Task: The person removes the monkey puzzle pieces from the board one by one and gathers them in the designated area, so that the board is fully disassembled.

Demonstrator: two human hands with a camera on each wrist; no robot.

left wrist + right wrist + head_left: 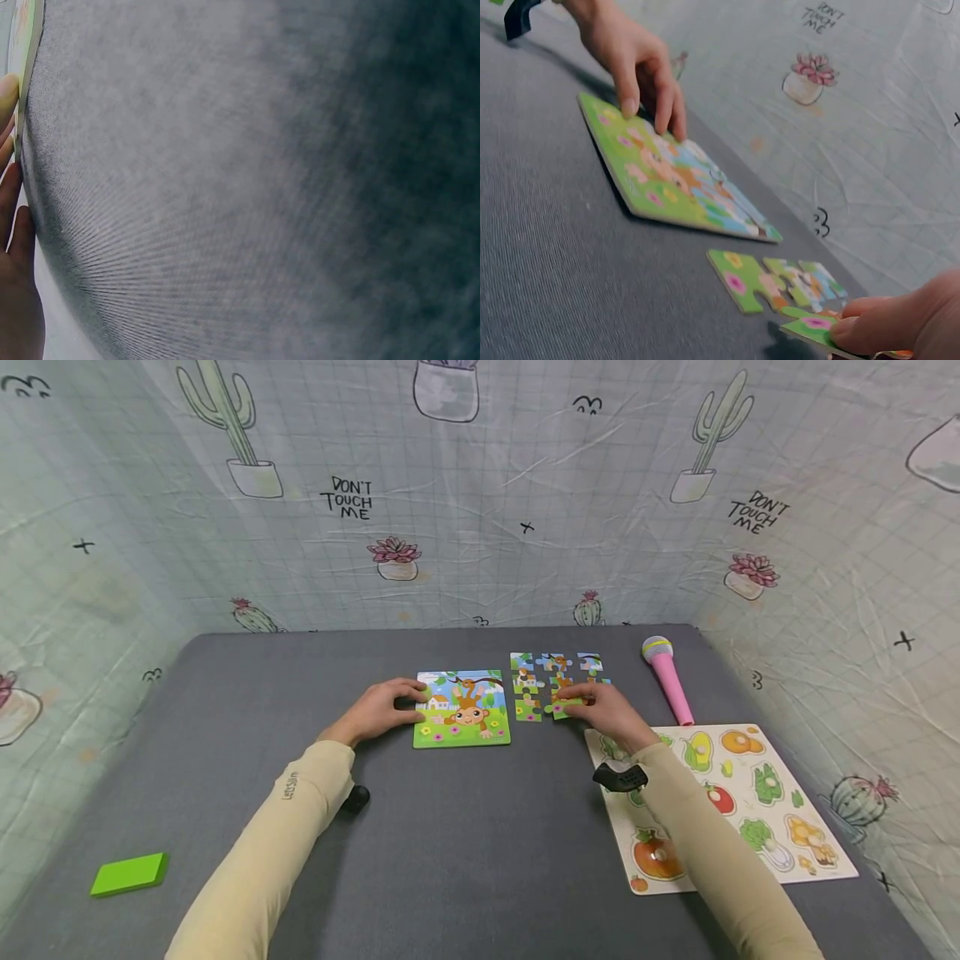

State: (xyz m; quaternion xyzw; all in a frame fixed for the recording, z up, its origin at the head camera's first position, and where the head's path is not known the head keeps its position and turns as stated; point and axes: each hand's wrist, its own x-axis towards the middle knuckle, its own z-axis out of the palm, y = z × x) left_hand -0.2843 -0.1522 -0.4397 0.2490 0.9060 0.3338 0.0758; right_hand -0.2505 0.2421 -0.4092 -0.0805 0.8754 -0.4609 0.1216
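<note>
A square puzzle board [462, 727] printed with a hanging monkey lies in the middle of the table. My left hand [381, 706] holds it by its left edge, thumb and fingers on the rim; part of that hand [19, 300] shows at the edge of the left wrist view. Just right of the board are loose jigsaw pieces [528, 708] set out in rows. My right hand [611, 714] pinches a green puzzle piece with a pink flower [810, 322], tilted over the table in the right wrist view. That hand hides some pieces behind it.
A wooden board with vegetable pictures [768, 785] lies at the right, partly under my right forearm. Behind it is a pink toy microphone [672, 689]. A green block [130, 874] sits at the front left. Patterned cloth [480, 510] encloses the grey table [465, 843].
</note>
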